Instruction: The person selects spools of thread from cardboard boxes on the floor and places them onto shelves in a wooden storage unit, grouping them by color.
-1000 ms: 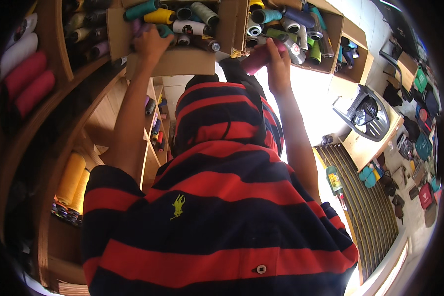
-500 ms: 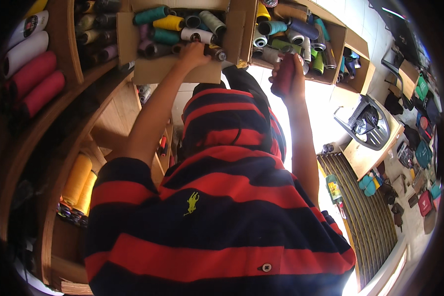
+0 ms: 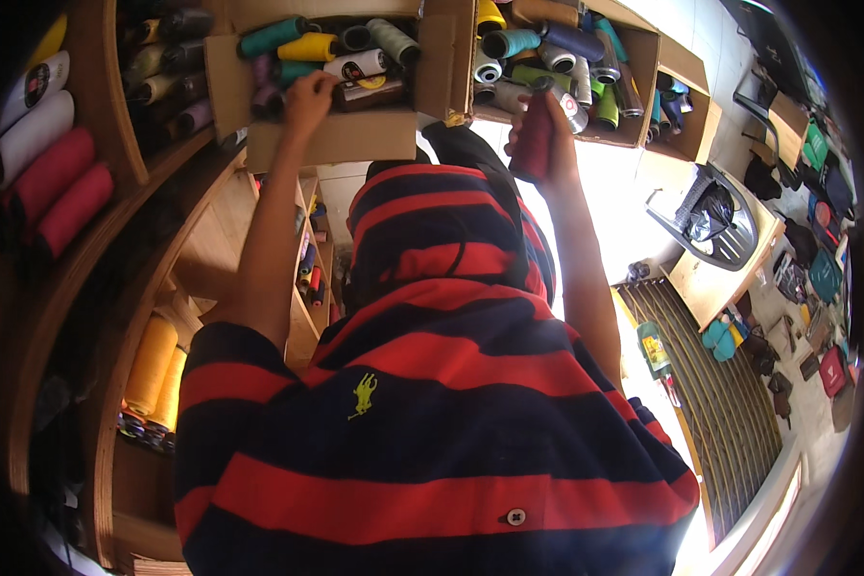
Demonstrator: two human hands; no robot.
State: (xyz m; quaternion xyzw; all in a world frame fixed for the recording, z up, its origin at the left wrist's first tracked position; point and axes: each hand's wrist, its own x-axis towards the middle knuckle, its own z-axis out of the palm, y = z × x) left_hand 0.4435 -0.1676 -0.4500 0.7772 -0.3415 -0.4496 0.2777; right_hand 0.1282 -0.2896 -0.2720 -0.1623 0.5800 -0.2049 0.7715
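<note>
My right hand [image 3: 555, 154] is closed round a dark red thread cone [image 3: 536, 140], held upright in front of the boxes on the right. My left hand [image 3: 309, 100] is inside the open cardboard box [image 3: 331, 139], its fingers curled down among the thread cones. What lies under those fingers is hidden. Right beside them are a brown thread cone [image 3: 372, 92] and a white cone with a dark label [image 3: 357, 65]. Teal [image 3: 271, 38], yellow [image 3: 307, 47] and grey [image 3: 394, 41] cones lie farther back in the same box.
A second box [image 3: 634, 120] of mixed cones stands to the right, with a smaller box [image 3: 706, 130] beyond it. Wooden shelves [image 3: 130, 106] on the left hold white, red [image 3: 77, 206] and yellow cones [image 3: 151, 365]. A grey chair [image 3: 739, 240] stands at the right.
My left hand has moved left within the box, off the brown cone, which now shows more fully. My right hand still holds the dark red cone, slightly farther left in view.
</note>
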